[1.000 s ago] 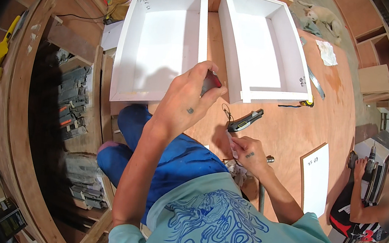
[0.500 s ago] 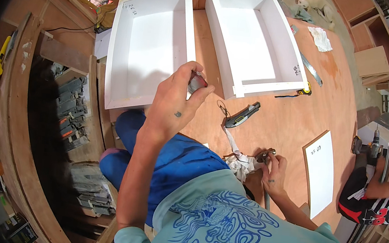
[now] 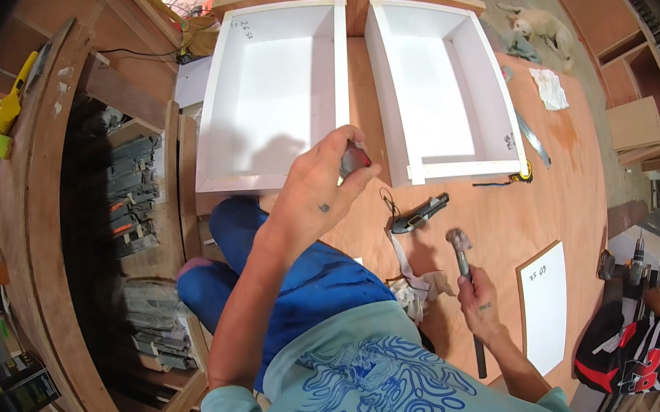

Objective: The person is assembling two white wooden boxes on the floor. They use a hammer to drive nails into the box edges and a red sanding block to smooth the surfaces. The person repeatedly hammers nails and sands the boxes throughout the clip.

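Your right hand [image 3: 481,301] is clamped on the hammer [image 3: 463,260], head at its eleven o'clock, your left hand [image 3: 314,188] on a red-grey object [image 3: 357,159]; apparently tool-readying, the next move calls for clearing the utility knife [image 3: 421,214] at the hammer's ten o'clock.
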Motion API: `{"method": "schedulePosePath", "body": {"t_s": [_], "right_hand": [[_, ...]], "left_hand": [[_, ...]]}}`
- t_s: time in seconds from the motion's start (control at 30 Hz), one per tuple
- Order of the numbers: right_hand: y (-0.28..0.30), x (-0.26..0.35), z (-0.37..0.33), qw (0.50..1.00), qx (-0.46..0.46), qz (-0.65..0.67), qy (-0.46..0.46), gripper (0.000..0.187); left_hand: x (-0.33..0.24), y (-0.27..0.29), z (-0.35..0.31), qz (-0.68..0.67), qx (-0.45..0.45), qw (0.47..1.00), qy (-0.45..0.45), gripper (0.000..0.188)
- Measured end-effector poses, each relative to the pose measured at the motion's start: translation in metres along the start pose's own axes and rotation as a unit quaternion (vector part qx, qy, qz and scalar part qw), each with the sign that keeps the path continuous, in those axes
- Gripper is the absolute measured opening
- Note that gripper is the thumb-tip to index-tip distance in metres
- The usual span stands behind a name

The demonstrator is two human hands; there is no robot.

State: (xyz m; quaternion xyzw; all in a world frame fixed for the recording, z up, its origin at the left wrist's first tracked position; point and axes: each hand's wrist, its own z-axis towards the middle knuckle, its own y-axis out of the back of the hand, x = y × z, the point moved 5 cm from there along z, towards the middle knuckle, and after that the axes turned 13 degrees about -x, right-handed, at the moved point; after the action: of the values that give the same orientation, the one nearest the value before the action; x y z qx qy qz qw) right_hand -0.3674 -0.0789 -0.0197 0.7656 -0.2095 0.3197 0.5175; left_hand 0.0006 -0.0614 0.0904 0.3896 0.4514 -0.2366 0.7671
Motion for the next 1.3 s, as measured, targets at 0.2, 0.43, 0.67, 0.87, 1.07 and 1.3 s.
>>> {"method": "schedulePosePath", "body": {"t_s": [0.2,0.43,0.67,0.87,1.07,1.3], "right_hand": [[0.055,0.217,0.016,0.972,0.095,0.169,0.133,0.052],[0.05,0.287,0.024,0.921,0.056,0.036,0.384,0.052],[0.052,0.307,0.018,0.906,0.029,0.031,0.42,0.052],[0.041,0.301,0.034,0.913,0.042,-0.029,0.406,0.053],[0.053,0.314,0.027,0.901,0.032,-0.008,0.433,0.055],[0.05,0.314,0.028,0.905,0.051,-0.004,0.423,0.056]], "left_hand": [[-0.003,0.001,-0.001,0.014,-0.009,1.0,-0.026,0.037],[-0.003,0.001,-0.002,-0.01,-0.018,1.0,-0.014,0.038],[-0.005,0.002,-0.004,0.007,-0.025,0.999,-0.03,0.037],[-0.005,0.002,-0.003,-0.018,-0.033,0.999,-0.024,0.034],[-0.004,0.002,-0.003,0.006,-0.015,0.999,-0.034,0.035],[-0.004,0.004,-0.005,0.014,-0.04,0.996,-0.079,0.033]]}}
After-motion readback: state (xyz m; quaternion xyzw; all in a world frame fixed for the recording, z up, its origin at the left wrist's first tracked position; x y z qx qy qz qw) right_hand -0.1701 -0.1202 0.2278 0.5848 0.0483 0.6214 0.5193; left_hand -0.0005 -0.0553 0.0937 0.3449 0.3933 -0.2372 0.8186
